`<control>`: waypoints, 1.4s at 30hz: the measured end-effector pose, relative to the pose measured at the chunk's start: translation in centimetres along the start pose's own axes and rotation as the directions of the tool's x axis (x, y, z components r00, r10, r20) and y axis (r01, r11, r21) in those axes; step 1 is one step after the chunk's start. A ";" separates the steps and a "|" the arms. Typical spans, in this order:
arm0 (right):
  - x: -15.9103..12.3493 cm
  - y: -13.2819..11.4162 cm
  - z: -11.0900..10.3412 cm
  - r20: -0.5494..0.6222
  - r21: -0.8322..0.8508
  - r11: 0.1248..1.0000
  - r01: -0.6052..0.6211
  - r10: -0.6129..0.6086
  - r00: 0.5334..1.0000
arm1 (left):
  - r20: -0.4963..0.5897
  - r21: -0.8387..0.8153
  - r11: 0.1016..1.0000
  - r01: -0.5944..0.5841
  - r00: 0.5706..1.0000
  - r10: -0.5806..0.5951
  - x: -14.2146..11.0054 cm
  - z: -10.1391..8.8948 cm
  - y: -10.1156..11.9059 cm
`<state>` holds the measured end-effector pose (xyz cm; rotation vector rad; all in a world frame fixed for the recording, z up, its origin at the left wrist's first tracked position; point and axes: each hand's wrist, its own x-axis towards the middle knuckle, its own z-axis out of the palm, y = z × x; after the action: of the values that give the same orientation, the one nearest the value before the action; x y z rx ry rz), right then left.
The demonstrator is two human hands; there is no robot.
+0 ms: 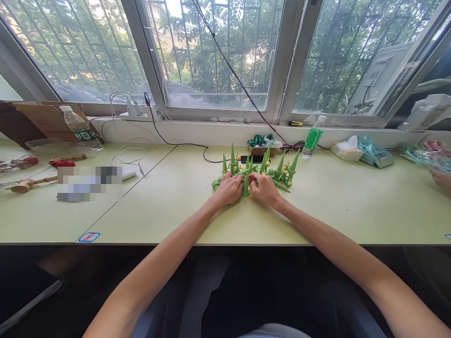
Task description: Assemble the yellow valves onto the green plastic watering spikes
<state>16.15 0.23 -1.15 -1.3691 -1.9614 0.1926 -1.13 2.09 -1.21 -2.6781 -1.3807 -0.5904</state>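
Observation:
A cluster of green plastic cone-shaped spires with small yellow pieces (282, 173) stands on the pale table in front of me. My left hand (228, 189) is at its near left part, fingers bent and closed among the green pieces. From the right, my right hand (265, 189) reaches the same cluster, thumb and fingers pinched close to a front green spire (245, 184). That spire stands upright between the two hands. My fingers cover the small parts they touch, so exactly what is pinched is hidden.
Behind the cluster are a small brown box (260, 151) with green items and a dark phone-like object (246, 159). A green-labelled bottle (313, 138), tissue pack (346, 149) and bagged items (375, 152) stand right. Another person's hand (441, 180) shows at the right edge.

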 end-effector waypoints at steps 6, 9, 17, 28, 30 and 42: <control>0.1 0.2 0.2 -0.011 0.008 1.000 0.012 -0.012 1.000 | -0.041 -0.052 0.999 -0.003 0.999 0.001 0.1 0.1 -0.1; 0.1 0.2 0.2 -0.008 0.016 1.000 0.009 -0.009 1.000 | -0.034 -0.053 0.999 -0.005 0.999 0.003 0.2 0.0 -0.1; 0.0 0.1 0.0 -0.009 0.015 1.000 0.019 -0.019 1.000 | -0.060 -0.122 0.992 -0.012 0.998 0.004 0.7 0.3 -0.3; 0.2 0.5 0.3 -0.019 0.058 0.998 0.013 -0.012 1.000 | -0.202 -0.379 0.924 -0.047 0.979 -0.033 0.9 -0.9 -0.2; 0.2 0.4 0.2 -0.012 0.073 0.997 0.008 -0.007 1.000 | -0.239 -0.382 0.919 -0.096 0.971 0.002 0.6 -1.3 0.0; 0.5 0.9 -0.1 0.108 0.135 0.988 0.069 -0.084 0.991 | -0.214 -0.311 0.930 -0.194 0.968 0.130 0.1 -0.9 0.6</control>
<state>16.76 1.04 -1.31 -1.2196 -2.0527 0.3637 -0.89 1.57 -0.24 -2.8513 -1.0784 -1.1153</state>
